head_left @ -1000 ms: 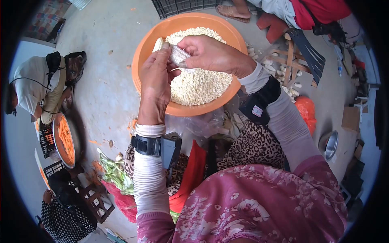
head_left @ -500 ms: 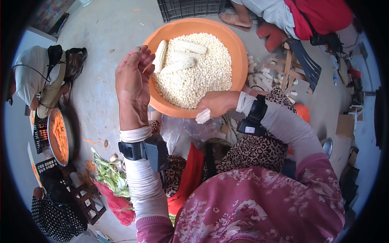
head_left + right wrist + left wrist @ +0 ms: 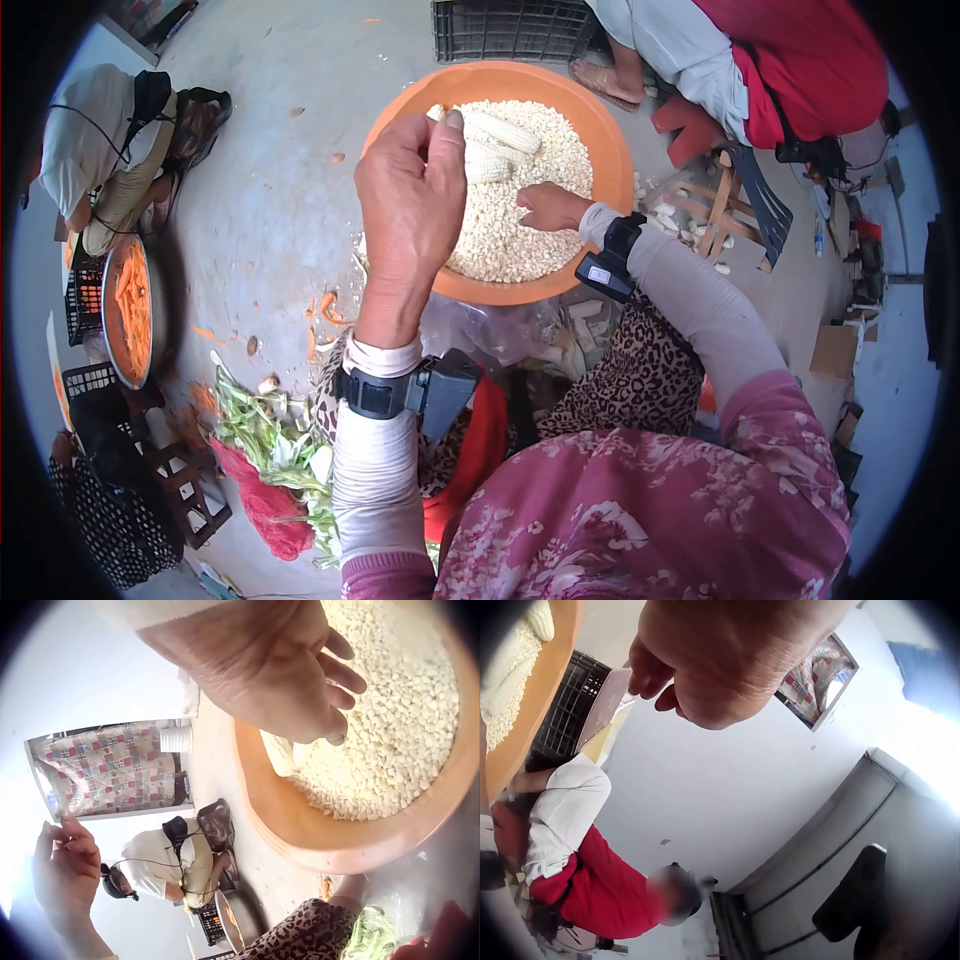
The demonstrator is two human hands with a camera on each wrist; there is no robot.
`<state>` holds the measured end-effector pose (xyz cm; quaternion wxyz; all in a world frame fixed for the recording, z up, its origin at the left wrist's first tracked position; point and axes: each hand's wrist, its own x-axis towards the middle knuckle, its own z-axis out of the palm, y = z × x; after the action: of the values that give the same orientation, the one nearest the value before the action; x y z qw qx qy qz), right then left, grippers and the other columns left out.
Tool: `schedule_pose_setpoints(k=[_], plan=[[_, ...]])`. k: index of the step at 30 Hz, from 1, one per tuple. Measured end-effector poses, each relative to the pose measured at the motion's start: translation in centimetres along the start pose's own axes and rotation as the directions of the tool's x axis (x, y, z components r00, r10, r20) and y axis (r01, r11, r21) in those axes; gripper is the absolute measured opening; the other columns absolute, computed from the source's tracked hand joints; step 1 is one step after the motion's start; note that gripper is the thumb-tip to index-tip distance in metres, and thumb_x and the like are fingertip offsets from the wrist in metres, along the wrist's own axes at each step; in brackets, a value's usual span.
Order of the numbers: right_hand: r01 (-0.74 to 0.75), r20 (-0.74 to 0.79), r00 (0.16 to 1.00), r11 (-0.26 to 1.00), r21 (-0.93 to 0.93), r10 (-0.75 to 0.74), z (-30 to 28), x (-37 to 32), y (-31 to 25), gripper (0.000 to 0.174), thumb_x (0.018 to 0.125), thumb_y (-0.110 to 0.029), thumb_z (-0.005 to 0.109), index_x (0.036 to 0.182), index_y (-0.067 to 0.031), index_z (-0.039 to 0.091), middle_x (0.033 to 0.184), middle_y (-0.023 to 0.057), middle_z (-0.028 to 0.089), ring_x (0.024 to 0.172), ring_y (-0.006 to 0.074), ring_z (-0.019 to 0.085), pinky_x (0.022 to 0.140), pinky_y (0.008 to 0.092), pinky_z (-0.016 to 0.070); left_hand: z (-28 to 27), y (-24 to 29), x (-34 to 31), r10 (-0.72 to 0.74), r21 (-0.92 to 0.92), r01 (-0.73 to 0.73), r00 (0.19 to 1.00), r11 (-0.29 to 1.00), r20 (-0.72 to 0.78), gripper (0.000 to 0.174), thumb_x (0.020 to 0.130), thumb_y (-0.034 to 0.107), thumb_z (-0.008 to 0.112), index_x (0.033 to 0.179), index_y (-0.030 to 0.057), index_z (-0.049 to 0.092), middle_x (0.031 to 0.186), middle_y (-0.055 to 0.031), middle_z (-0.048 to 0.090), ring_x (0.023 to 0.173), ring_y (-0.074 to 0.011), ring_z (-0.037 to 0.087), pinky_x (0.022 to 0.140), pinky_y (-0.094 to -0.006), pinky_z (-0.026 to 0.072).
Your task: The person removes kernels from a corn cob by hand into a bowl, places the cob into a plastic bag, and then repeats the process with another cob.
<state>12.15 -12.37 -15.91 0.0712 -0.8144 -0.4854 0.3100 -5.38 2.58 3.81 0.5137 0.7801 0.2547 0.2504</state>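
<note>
A wide orange basin (image 3: pixel 618 200) holds a heap of loose pale corn kernels (image 3: pixel 505 255). On the heap lie whole ears of corn (image 3: pixel 505 132), partly covered by my left hand (image 3: pixel 410 205) in the head view. That hand is raised at the basin's left side; in the right wrist view its fingers (image 3: pixel 73 836) are loosely bent around nothing. Over the kernels, on the right, is my right hand (image 3: pixel 553 207). Its relaxed fingers (image 3: pixel 346 673) are spread apart and hold nothing in the right wrist view, with an ear of corn (image 3: pixel 279 754) behind it.
Stripped cobs (image 3: pixel 665 212) litter the floor right of the basin, near a wooden stool frame (image 3: pixel 718 205). A black crate (image 3: pixel 510 30) and a seated person in red (image 3: pixel 800 60) are beyond. Left are a pan of orange strips (image 3: pixel 130 310) and green husks (image 3: pixel 265 430).
My hands gripped a cob together over the basin, then the right hand carried it down toward the lap. Now the cob is gone from that hand, which is back over the kernels.
</note>
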Motion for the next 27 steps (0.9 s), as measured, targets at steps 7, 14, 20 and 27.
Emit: schedule_pose_setpoints(k=[7, 14, 20, 27], plan=[[-0.111, -0.174, 0.98, 0.991, -0.075, 0.097, 0.3, 5.5, -0.5, 0.04, 0.075, -0.02, 0.058, 0.111, -0.0015, 0.052, 0.116, 0.0203, 0.052, 0.113, 0.0356, 0.048, 0.093, 0.0496, 0.0379, 4.6, -0.6, -4.6, 0.219, 0.271, -0.424, 0.802, 0.864, 0.556, 0.017, 0.08, 0.015, 0.06, 0.08, -0.0016, 0.056, 0.08, -0.0172, 0.059, 0.073, -0.0314, 0.061, 0.064, -0.0393, 0.0486], [-0.229, -0.158, 0.969, 0.936, -0.268, 0.191, 1.3, 9.8, -1.2, 0.045, 0.074, -0.017, 0.059, 0.116, -0.005, 0.048, 0.123, 0.0142, 0.045, 0.12, 0.0327, 0.04, 0.095, 0.0541, 0.0331, 5.0, -0.6, -5.3, 0.161, 0.449, -0.497, 0.783, 0.743, 0.6, 0.009, 0.071, 0.008, 0.061, 0.079, 0.0047, 0.059, 0.081, -0.0114, 0.06, 0.076, -0.0236, 0.063, 0.063, -0.0329, 0.0499], [-0.398, -0.078, 0.916, 0.873, -0.283, 0.393, 0.1, 10.0, -3.4, 0.064, 0.068, -0.03, 0.073, 0.121, -0.0079, 0.045, 0.125, 0.0168, 0.04, 0.122, 0.0352, 0.036, 0.094, 0.057, 0.0323, 4.3, -0.2, -4.6, 0.153, 0.48, -0.507, 0.785, 0.716, 0.6, 0.01, 0.071, 0.009, 0.061, 0.08, 0.004, 0.06, 0.08, -0.0103, 0.06, 0.075, -0.0219, 0.061, 0.062, -0.0307, 0.0485], [-0.329, -0.228, 0.931, 0.924, -0.194, 0.284, 2.7, 9.9, -1.8, 0.057, 0.068, -0.031, 0.07, 0.113, -0.0015, 0.053, 0.116, 0.0215, 0.051, 0.11, 0.0364, 0.051, 0.09, 0.0507, 0.0405, 5.2, -0.6, -4.8, 0.126, 0.497, -0.494, 0.789, 0.713, 0.602, 0.011, 0.071, 0.009, 0.061, 0.081, 0.0037, 0.061, 0.082, -0.0113, 0.06, 0.076, -0.0222, 0.061, 0.062, -0.0312, 0.0488]])
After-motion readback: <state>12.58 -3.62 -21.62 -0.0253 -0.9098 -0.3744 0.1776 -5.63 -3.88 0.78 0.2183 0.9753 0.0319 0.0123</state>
